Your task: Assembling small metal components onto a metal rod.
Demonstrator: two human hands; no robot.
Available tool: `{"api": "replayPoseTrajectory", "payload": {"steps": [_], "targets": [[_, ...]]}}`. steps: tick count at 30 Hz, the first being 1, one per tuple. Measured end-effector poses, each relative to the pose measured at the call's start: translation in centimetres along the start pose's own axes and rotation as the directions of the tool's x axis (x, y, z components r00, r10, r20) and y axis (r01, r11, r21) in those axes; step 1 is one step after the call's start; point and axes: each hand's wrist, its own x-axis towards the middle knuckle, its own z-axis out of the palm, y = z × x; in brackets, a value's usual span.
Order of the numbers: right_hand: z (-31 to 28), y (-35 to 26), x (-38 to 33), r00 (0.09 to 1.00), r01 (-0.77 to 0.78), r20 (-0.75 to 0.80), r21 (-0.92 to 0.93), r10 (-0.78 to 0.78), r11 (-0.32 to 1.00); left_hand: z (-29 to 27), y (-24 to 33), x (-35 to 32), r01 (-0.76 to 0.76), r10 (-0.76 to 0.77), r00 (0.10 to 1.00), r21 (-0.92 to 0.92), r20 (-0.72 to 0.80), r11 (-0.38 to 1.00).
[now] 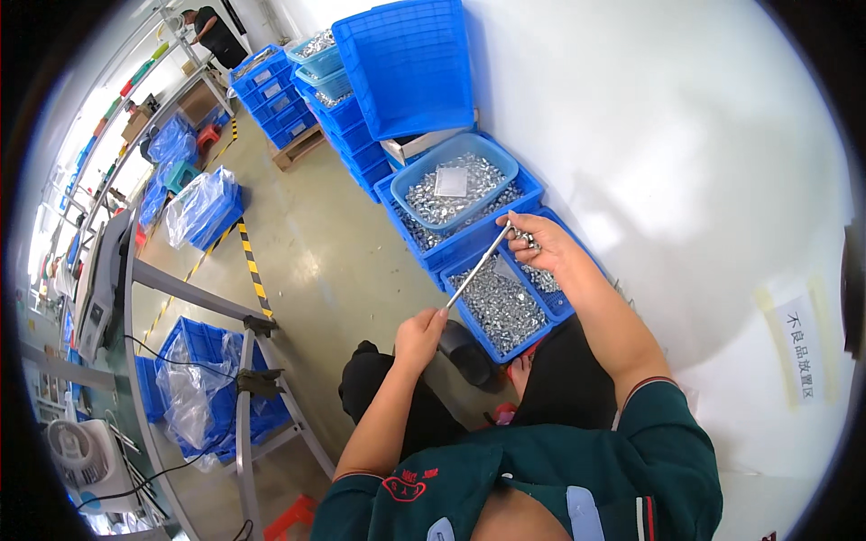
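My left hand [419, 332] grips the lower end of a thin metal rod [476, 268] that slants up to the right. My right hand [539, 243] holds several small silver metal parts at the rod's upper end. Both hands hover over a blue plastic crate [475, 322] filled with small shiny metal parts. Beyond it a second blue crate [532, 190] carries a light-blue tray [456, 151] heaped with the same silver parts and a small clear bag on top.
Stacked blue crates [356, 135], one leaning upright on the white wall [410, 63], stand at the back. Yellow-black tape [253, 266] marks the concrete floor. A metal-framed workbench [244, 379] with machines and cables is at left. A distant person [212, 32] stands near shelving.
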Motion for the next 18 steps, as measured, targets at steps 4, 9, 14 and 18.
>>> {"api": "replayPoseTrajectory", "payload": {"steps": [4, 9, 14, 18], "targets": [[0.2, -0.3, -0.2, 0.997, 0.061, -0.025, -0.218, -0.068, 0.974, 0.0, -0.1, 0.0, 0.008, -0.008, 1.0, 0.022, -0.005, 1.0], [1.3, 0.0, -0.2, 0.957, 0.164, -0.11, -0.557, -0.268, 0.814, 0.3, -0.5, 0.2, 0.012, -0.012, 1.0, -0.018, -0.012, 1.0], [1.2, 0.2, 0.2, 0.958, 0.225, -0.072, -0.408, -0.277, 0.885, 0.5, -0.1, 0.2, -0.033, 0.03, 0.998, -0.041, -0.061, 0.999], [2.9, 0.6, -0.2, 0.942, 0.288, -0.09, -0.272, -0.322, 0.918, 0.5, 0.0, 0.3, 0.012, -0.009, 1.0, -0.231, 0.01, 0.973]]}}
